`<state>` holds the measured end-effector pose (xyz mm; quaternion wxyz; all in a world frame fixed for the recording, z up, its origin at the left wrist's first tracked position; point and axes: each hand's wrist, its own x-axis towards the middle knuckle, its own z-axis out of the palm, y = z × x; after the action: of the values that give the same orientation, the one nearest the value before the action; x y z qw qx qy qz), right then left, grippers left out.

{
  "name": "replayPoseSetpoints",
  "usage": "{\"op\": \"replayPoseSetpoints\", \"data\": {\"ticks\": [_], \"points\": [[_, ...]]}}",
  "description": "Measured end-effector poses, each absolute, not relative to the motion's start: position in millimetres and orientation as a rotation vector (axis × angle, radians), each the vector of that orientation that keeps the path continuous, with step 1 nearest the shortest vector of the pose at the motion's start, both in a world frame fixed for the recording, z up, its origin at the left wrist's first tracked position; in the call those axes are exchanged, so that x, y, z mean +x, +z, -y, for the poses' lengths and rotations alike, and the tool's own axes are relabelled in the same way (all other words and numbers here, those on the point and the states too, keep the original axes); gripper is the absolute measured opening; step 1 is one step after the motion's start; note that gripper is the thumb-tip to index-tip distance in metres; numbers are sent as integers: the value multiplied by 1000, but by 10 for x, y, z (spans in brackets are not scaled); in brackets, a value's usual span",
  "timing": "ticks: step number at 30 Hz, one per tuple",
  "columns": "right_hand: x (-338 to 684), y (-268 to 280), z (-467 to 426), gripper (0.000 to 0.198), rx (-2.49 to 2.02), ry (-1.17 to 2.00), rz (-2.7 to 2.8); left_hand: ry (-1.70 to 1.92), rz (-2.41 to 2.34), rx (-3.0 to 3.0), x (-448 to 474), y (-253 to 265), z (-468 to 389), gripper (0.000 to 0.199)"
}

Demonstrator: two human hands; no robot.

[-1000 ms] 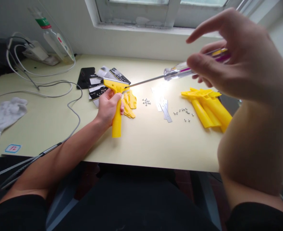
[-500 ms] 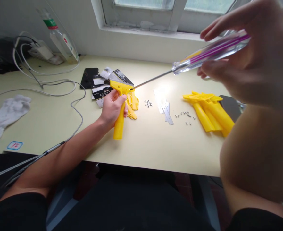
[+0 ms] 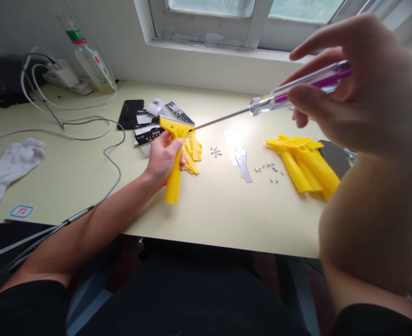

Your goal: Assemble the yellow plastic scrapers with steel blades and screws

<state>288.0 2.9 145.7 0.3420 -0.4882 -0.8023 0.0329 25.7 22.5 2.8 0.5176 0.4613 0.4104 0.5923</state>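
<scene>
My left hand (image 3: 165, 156) is closed around the neck of a yellow scraper (image 3: 174, 179), its handle pointing down toward me and a metal blade along its head. In my right hand (image 3: 352, 88) is a screwdriver (image 3: 275, 99) with a clear and purple handle, gripped between thumb and fingers. The screwdriver's tip meets the right side of the scraper's head; a screw there is too small to make out. Behind and beside my left hand lie yellow plastic plates (image 3: 193, 148) and several black-and-white packaging cards (image 3: 150, 136).
Nuts (image 3: 216, 151), metal blades (image 3: 243, 165) and screws (image 3: 270, 167) lie mid-table. Yellow scraper handles (image 3: 302, 168) are piled at the right. A phone (image 3: 130, 114), a cable (image 3: 120, 163), a white glove (image 3: 13, 163) and a bottle (image 3: 92, 67) are on the left.
My right hand has turned and shifted slightly on the screwdriver's handle, which is a little lower. The tip stays at the scraper's head, and my left hand holds still.
</scene>
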Motion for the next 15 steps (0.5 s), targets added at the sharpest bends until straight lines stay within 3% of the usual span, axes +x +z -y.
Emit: {"op": "replayPoseSetpoints", "data": {"ticks": [2,8,12,15], "points": [[2862,1469,-37,30,-1431,18,2025,1420,-986,1091,259,28,-223,12],[2963,1439,-121,35,-1492,20,2096,1431,-985,1072,255,32,-230,13],[3037,1439,-116,62,-1271,164,2208,1429,-978,1075,253,29,-232,12],[3026,1451,-76,57,-1240,175,2225,1425,-980,1064,255,21,-234,12]]}}
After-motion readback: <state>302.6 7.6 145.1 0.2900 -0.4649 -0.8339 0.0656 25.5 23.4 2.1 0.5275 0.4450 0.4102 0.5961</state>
